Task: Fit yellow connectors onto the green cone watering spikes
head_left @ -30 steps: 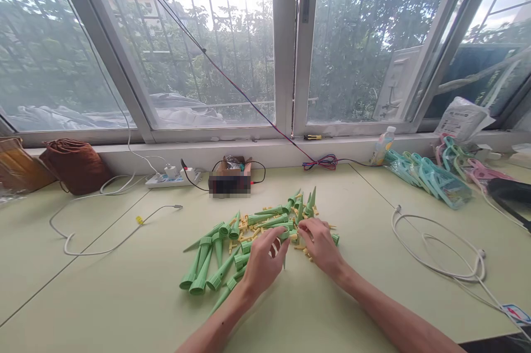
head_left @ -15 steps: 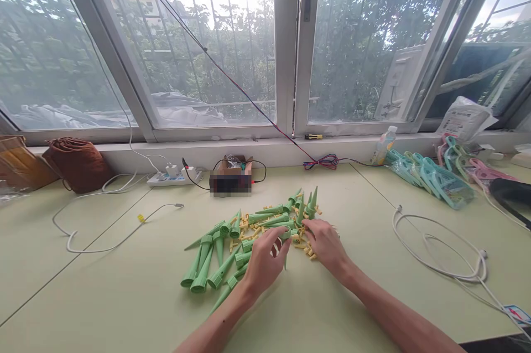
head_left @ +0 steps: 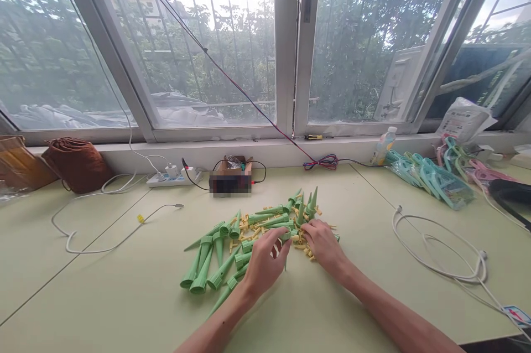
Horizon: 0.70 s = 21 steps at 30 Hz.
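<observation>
My left hand [head_left: 267,258] is closed around the wide, ring-like end of a green plastic spike [head_left: 286,234], whose narrow tip points down below the fingers. To its right, my right hand [head_left: 324,243] reaches into the small yellow plastic pieces [head_left: 302,246] with fingertips pinched together; whatever lies between them is hidden. More hollow green spikes [head_left: 202,277] lie spread to the left of and behind my left hand. A few green spikes [head_left: 312,203] stand point-up just beyond my right hand, among further yellow pieces [head_left: 249,227].
Behind the pile is a small open cardboard box [head_left: 244,165] with a blurred dark front. Coiled white cable [head_left: 440,273] lies at right, another white cable [head_left: 120,242] at left. Bagged teal plastic items [head_left: 443,181] and a bottle [head_left: 384,145] stand back right. A power strip [head_left: 174,177] sits near the sill.
My right hand has shifted very slightly among the yellow pieces. My left hand keeps the green spike in nearly the same place.
</observation>
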{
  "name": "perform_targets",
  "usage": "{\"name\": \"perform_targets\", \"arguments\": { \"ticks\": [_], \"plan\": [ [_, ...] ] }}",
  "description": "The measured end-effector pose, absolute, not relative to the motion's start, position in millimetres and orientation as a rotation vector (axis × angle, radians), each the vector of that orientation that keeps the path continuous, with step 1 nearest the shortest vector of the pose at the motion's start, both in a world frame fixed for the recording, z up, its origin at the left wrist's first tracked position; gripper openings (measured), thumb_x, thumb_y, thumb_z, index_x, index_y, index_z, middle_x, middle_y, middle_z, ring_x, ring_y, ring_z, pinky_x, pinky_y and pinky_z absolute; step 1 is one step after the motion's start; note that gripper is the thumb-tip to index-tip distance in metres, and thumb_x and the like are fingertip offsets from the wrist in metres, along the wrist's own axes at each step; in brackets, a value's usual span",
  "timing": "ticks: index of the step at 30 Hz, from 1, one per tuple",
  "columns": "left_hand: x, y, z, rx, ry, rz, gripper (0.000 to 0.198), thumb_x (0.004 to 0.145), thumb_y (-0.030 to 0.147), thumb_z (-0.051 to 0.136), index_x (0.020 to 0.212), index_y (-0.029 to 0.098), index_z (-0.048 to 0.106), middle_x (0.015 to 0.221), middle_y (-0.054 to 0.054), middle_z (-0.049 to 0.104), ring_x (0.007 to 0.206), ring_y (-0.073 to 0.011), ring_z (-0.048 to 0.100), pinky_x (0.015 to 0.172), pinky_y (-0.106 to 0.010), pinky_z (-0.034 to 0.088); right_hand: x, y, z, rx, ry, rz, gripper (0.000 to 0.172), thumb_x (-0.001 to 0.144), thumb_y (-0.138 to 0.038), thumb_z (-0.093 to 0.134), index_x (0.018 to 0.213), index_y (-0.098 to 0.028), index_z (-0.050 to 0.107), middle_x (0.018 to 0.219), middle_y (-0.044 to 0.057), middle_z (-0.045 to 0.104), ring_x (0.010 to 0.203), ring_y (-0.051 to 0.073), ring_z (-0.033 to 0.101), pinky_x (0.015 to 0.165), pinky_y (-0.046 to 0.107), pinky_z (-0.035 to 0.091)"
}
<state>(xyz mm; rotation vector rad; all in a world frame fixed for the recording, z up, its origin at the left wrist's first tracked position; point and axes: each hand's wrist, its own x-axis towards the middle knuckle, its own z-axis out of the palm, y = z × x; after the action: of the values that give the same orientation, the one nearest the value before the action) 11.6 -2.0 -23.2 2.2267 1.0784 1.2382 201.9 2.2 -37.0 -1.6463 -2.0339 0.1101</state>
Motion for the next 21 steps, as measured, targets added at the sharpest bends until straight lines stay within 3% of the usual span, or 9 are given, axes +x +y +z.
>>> {"name": "perform_targets", "arguments": {
  "ticks": [7, 11, 16, 21],
  "plan": [
    [12.3, -2.0, -20.0, 2.187, 1.078, 1.269, 0.017, 0.092, 0.028, 0.057, 0.103, 0.019, 0.065, 0.088, -0.005, 0.070, 0.061, -0.0109, 0.061, 0.052, -0.021, 0.053, 201.5, 2.6, -39.6, -1.637, -2.062, 0.046, 0.020, 0.089, -0.007, 0.054, 0.092, -0.020, 0.068, 0.084, 0.006, 0.063, 0.082, 0.022, 0.059, 0.075, 0.030, 0.041],
    [11.7, -1.2, -17.9, 1.966, 1.058, 1.276, 0.021, 0.090, 0.034, 0.060, 0.103, 0.018, 0.064, 0.076, -0.003, 0.065, 0.062, -0.0119, 0.061, 0.053, -0.021, 0.055, 201.4, 3.9, -41.3, -1.641, -2.071, 0.047, 0.018, 0.087, -0.008, 0.056, 0.092, -0.020, 0.067, 0.083, 0.006, 0.062, 0.081, 0.022, 0.058, 0.075, 0.030, 0.040],
    [10.1, 2.4, -18.3, 1.619, 0.954, 1.235, 0.030, 0.088, 0.041, 0.064, 0.107, 0.019, 0.059, 0.074, 0.000, 0.057, 0.057, -0.0114, 0.058, 0.040, -0.018, 0.049, 200.6, 2.5, -40.9, -1.636, -2.058, 0.050, 0.022, 0.089, -0.006, 0.052, 0.093, -0.020, 0.068, 0.083, 0.007, 0.062, 0.082, 0.022, 0.058, 0.075, 0.031, 0.040],
    [9.8, 2.9, -18.2, 1.559, 0.927, 1.218, 0.034, 0.087, 0.041, 0.064, 0.112, 0.020, 0.056, 0.071, 0.002, 0.055, 0.056, -0.0115, 0.058, 0.040, -0.019, 0.049, 197.7, -2.3, -35.9, -1.621, -2.026, 0.065, 0.022, 0.092, -0.008, 0.050, 0.092, -0.020, 0.069, 0.083, 0.007, 0.062, 0.084, 0.022, 0.058, 0.077, 0.031, 0.041]
  ]
}}
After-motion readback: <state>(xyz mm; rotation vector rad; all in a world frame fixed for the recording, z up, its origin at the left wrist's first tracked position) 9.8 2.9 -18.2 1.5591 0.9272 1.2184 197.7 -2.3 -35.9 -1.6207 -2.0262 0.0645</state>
